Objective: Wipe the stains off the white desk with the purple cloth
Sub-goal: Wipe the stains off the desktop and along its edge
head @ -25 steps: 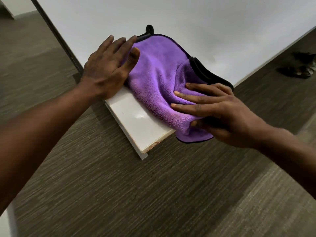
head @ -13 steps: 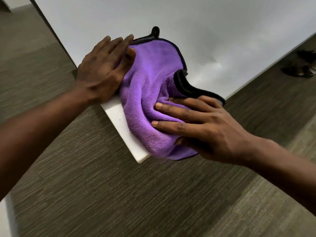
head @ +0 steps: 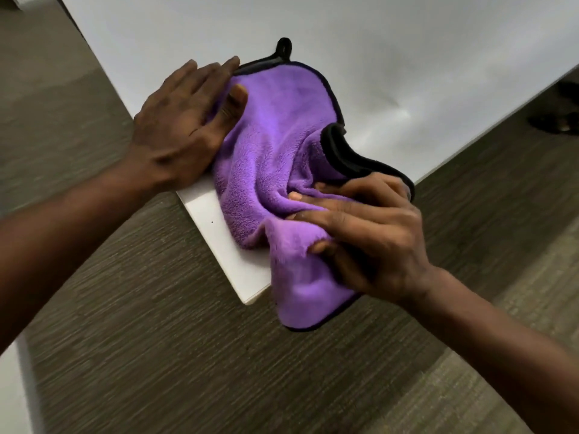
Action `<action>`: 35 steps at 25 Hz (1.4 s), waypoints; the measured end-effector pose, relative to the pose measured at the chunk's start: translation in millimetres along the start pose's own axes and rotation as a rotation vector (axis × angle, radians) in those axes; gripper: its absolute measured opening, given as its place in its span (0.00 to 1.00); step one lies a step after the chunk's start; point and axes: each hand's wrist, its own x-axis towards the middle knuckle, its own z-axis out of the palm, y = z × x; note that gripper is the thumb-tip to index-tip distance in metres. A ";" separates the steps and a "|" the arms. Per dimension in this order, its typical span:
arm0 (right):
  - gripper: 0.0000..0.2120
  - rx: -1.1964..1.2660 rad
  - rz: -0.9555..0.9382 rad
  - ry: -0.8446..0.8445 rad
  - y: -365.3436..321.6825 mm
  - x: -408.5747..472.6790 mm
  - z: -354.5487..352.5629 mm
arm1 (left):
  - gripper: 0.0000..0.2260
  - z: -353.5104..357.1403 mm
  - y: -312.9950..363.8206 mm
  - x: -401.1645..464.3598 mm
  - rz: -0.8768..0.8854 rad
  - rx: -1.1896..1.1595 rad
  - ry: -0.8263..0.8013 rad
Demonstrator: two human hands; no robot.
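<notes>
The purple cloth (head: 275,145), edged in black with a small hanging loop at its far end, lies bunched over the near corner of the white desk (head: 407,57). Part of it hangs off the desk's corner. My left hand (head: 185,126) lies flat with fingers together, pressing the cloth's left edge against the desk. My right hand (head: 366,233) grips the cloth's near right side, fingers on top and thumb under a fold. A tiny dark speck (head: 212,222) shows on the bare strip of desk by the corner.
Grey-brown carpet (head: 156,355) surrounds the desk corner on the left and front. A pair of dark shoes (head: 560,117) sits on the floor at the far right, beyond the desk's right edge.
My right hand has closed from flat fingers into a grip and pulled the cloth toward the corner, so more of it hangs off the edge. The left hand stays pressed on the cloth's left side.
</notes>
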 end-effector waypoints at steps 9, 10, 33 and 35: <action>0.20 -0.055 -0.001 -0.027 -2.2 -13.5 1.8 | 0.37 -0.1 2.3 -1.4 -0.029 0.016 -0.011; 0.19 -0.047 0.019 0.011 -6.2 -15.0 4.8 | 0.37 0.3 2.9 -1.6 -0.030 0.019 -0.007; 0.22 0.006 0.174 0.045 -36.7 -16.2 9.6 | 0.39 -0.4 6.3 -3.1 -0.079 0.018 -0.021; 0.21 -0.013 0.131 0.022 -28.2 -19.2 6.6 | 0.39 1.2 4.2 -1.5 -0.075 0.006 -0.009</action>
